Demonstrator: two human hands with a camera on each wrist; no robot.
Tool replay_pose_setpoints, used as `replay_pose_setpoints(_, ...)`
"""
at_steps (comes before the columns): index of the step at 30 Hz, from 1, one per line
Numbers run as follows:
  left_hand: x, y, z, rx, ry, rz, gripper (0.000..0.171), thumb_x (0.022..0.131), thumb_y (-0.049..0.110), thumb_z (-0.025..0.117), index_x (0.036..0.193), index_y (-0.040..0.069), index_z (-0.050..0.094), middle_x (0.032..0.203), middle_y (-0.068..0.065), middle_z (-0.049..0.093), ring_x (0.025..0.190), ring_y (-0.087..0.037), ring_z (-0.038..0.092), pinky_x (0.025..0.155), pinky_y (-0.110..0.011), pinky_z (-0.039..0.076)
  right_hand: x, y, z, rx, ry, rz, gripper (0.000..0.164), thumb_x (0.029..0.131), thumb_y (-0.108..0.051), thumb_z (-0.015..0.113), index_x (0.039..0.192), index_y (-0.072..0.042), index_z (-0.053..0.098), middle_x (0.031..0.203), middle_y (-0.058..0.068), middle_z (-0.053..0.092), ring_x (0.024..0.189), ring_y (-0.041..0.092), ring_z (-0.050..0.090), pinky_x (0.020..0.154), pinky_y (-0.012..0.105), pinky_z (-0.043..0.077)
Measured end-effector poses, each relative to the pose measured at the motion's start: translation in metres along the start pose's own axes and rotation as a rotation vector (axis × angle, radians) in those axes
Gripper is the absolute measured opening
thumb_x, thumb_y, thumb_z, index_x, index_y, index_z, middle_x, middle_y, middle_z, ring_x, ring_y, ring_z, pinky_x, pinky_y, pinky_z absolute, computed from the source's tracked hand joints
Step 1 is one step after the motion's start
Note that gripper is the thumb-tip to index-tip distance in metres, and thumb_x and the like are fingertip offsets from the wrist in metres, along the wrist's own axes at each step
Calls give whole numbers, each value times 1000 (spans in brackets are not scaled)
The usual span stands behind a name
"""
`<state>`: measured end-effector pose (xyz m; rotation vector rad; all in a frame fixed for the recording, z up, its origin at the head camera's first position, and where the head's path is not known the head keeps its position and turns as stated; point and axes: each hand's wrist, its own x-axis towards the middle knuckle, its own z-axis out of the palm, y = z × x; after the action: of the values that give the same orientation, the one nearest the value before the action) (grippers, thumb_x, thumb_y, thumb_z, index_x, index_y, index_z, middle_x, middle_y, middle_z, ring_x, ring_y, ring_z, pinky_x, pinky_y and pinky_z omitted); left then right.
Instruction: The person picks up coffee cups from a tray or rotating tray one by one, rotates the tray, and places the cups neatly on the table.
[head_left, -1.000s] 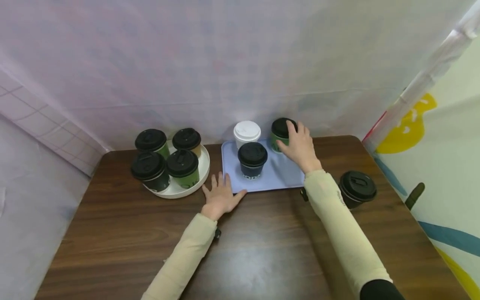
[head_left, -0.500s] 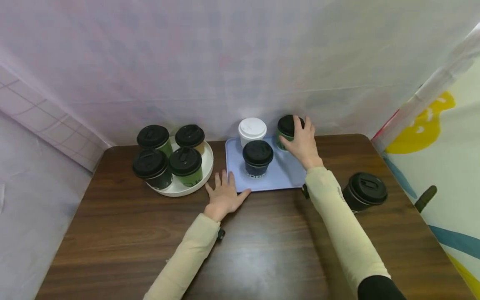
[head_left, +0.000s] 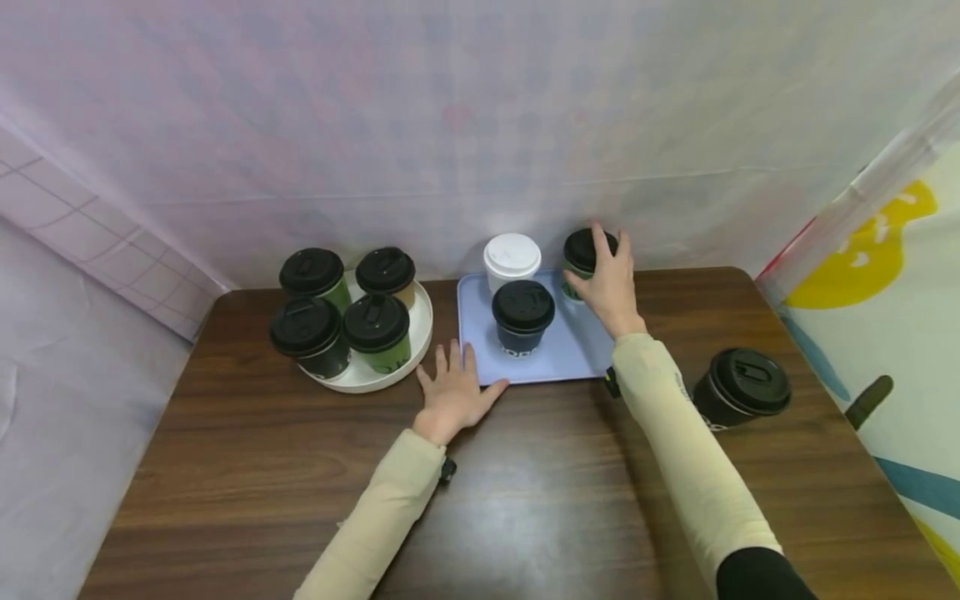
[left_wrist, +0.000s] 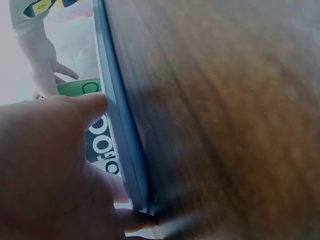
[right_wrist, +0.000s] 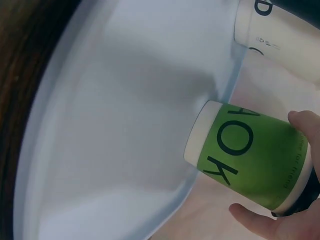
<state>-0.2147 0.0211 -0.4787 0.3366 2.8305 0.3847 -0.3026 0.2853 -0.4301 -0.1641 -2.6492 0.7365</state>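
Observation:
In the head view my left hand (head_left: 453,396) lies spread at the near left corner of the blue rectangular tray (head_left: 573,358), with its thumb along the front rim. The left wrist view shows that thumb (left_wrist: 90,106) against the rim. My right hand (head_left: 611,287) is around the black lid of a green paper coffee cup (right_wrist: 250,155), upright at the tray's far right. Its fingers look fairly straight, and the thumb appears slightly apart from the cup wall. A white-lidded cup (head_left: 512,257) and a dark black-lidded cup (head_left: 522,317) stand on the tray's left half.
Left of the tray, a round white tray (head_left: 424,321) carries several black-lidded cups (head_left: 377,333). Another dark cup (head_left: 742,383) stands on the wooden table (head_left: 525,500) beside my right forearm. A draped sheet (head_left: 450,125) hangs behind the table.
The head view has shifted slightly, so things appear farther right. My right fingers reach a little farther over the green cup's lid and look straighter. The left hand stays at the tray corner.

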Motion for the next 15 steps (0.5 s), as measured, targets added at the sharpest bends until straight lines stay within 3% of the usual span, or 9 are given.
replay_pose_setpoints(7, 0, 2, -1, 15, 1, 0, 95, 87, 74, 35, 153, 9, 15, 160, -16, 7, 147, -38, 4, 110, -70, 9, 1, 2, 2, 9, 16, -5, 80, 82, -36, 73, 149, -20, 32, 155, 25, 12, 136, 50, 27, 105, 61, 33)
replay_pose_setpoints(15, 0, 1, -1, 24, -15, -13, 96, 87, 74, 34, 153, 9, 13, 160, -16, 6, 148, -37, 3, 110, -70, 9, 1, 7, 9, 58, 63, -2, 79, 80, -33, 75, 145, -19, 33, 152, 23, 17, 128, 50, 39, 101, 59, 39)
